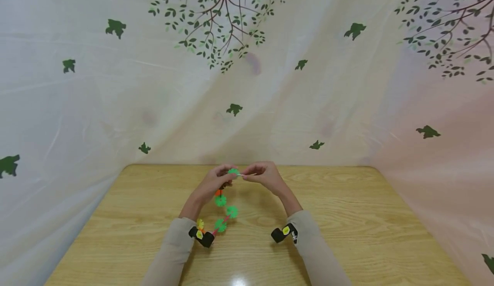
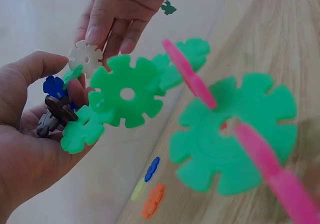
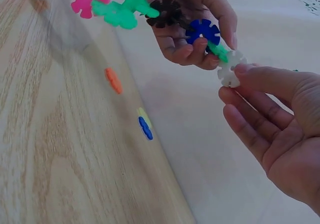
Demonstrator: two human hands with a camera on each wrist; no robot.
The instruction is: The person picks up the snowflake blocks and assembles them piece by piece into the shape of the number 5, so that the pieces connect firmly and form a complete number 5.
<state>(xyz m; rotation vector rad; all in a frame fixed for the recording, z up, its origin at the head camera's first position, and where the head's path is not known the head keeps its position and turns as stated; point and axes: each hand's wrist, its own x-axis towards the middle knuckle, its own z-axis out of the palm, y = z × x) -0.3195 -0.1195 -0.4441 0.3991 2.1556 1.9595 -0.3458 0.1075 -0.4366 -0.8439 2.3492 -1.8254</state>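
Note:
A chain of notched plastic snowflake discs hangs from my left hand (image 1: 213,184), whose fingers curl round its end. Along that end, in the right wrist view, a dark brown disc (image 3: 165,17), a blue disc (image 3: 206,27) and a small green disc (image 3: 218,51) follow each other. At the tip, a white disc (image 3: 227,76) touches the green one; whether it is slotted in fully cannot be told. My right hand (image 1: 266,177) pinches the white disc between thumb and fingers. Larger green discs (image 2: 106,91) and pink discs (image 2: 187,72) trail toward the left wrist.
Near the edge of the wooden table (image 1: 347,217) lie a loose orange disc (image 3: 113,80), a blue disc (image 3: 145,128) and a pale yellow disc (image 3: 144,114). A cloth backdrop (image 1: 270,127) with printed leaves rises behind the table.

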